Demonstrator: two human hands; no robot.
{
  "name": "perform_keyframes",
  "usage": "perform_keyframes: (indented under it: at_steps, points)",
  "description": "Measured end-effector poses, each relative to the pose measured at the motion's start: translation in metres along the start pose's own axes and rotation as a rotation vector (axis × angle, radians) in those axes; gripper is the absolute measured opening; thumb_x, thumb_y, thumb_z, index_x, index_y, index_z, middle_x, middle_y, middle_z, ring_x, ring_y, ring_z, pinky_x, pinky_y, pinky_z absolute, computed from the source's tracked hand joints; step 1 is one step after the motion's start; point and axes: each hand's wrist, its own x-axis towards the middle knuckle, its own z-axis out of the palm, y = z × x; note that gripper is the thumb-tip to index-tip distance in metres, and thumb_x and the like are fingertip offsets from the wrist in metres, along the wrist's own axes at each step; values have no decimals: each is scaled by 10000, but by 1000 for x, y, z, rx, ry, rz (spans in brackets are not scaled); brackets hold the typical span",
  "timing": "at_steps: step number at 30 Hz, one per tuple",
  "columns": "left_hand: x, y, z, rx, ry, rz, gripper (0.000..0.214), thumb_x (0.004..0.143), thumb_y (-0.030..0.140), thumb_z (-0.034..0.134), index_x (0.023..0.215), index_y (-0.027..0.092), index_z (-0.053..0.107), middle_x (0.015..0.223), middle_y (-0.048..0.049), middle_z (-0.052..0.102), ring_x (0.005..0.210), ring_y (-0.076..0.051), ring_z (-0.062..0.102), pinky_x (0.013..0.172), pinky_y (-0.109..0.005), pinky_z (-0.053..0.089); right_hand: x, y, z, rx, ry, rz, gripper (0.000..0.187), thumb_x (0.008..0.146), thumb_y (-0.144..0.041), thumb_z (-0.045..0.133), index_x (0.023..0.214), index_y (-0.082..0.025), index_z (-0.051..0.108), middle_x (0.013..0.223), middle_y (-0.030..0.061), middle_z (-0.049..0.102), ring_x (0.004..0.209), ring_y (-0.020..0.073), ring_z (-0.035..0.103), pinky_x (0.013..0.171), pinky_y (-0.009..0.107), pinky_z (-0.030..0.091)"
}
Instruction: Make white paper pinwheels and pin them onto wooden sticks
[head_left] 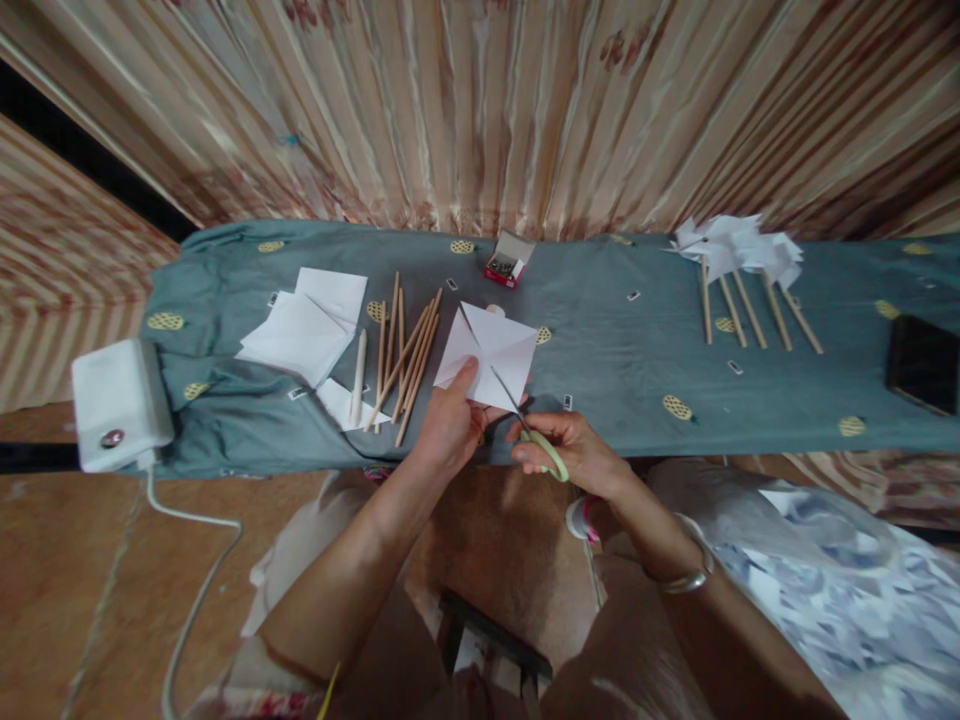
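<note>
A white square of paper with crease lines and a slit from its upper-left corner is gripped at its lower edge by my left hand, thumb on top. My right hand holds scissors with pale green handles. Their blades lie at the lower-right corner of the paper, pointing toward its middle. Left of my hands lie several thin wooden sticks and a white candle-like rod. Beyond the paper sits a small red box, its flap up and small metal pieces inside.
White paper sheets lie left on the green cloth. Several paper pinwheels on sticks rest at the back right, a dark phone at the right edge. A white device with a cable stands at the left end. Behind hangs a curtain.
</note>
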Motion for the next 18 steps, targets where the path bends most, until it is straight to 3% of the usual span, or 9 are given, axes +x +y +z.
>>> perform_keyframes:
  at_steps: [18]
  points:
    - [-2, 2, 2, 32, 21, -21, 350, 935, 226, 484, 1276, 184, 550, 1081, -90, 729, 950, -235, 718, 838, -366, 572, 2, 7, 0, -23, 34, -12, 436, 589, -532, 827, 702, -158, 633, 555, -52, 540, 471, 46, 453, 453, 183, 351]
